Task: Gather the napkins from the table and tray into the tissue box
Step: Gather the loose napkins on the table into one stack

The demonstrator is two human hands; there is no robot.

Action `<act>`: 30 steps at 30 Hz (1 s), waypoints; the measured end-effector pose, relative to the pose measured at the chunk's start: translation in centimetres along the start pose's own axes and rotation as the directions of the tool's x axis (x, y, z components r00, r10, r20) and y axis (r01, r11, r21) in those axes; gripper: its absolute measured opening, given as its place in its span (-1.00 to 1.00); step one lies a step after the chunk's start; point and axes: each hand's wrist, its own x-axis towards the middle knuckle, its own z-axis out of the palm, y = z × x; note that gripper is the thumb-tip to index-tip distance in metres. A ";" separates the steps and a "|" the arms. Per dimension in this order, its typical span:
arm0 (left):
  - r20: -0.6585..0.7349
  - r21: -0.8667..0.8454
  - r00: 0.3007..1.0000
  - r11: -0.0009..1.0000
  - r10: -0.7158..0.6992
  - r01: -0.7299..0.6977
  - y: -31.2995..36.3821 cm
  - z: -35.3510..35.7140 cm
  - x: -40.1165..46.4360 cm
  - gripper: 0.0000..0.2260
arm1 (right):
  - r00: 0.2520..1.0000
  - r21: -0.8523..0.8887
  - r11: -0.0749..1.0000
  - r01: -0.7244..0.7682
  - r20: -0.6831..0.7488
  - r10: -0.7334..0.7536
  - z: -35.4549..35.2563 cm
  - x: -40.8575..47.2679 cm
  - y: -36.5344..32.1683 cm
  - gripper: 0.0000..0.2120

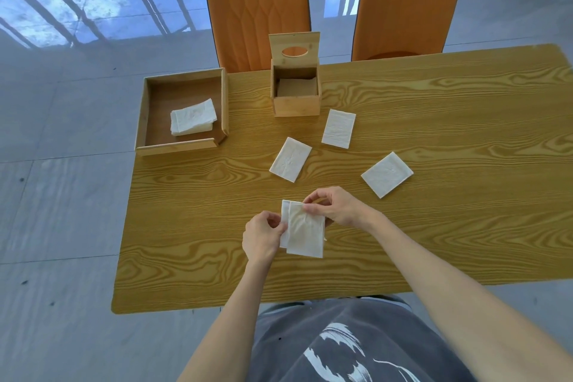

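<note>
Head view | both hands: left hand (263,237), right hand (336,206) pinch napkins (305,234) between them, above table (434,226)

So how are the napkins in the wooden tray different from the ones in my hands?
The napkins in the tray lie in a stack on the tray floor, untouched; the napkins in hand are pinched by the left hand and right hand above the table. The tray stack lies with its long side across the view, while the held ones run lengthwise away from you and are offset from each other. Both are white, folded rectangles.
</note>
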 end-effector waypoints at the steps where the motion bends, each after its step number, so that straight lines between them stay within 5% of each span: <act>1: -0.001 -0.006 1.000 1.000 -0.003 0.003 0.0 0.0 0.0 -0.81 | 1.000 0.023 1.000 -0.016 0.012 0.015 0.4 0.1 0.0 -0.74; 12: 0.056 -0.249 0.998 0.968 0.022 -0.007 -1.2 -0.3 0.3 -0.94 | 0.984 -0.069 0.995 0.073 -0.159 -0.083 2.2 1.7 1.1 -0.83; 21: 0.163 -0.328 0.986 0.944 0.030 0.026 -1.7 -0.7 1.0 -0.79 | 0.987 0.022 0.999 -0.043 0.156 0.039 0.5 0.3 -1.5 -0.72; 30: 0.274 -0.386 0.958 0.922 0.082 0.031 -2.0 -1.4 1.1 -0.85 | 0.987 -0.082 0.997 0.005 -0.162 -0.019 2.5 2.8 0.8 -0.81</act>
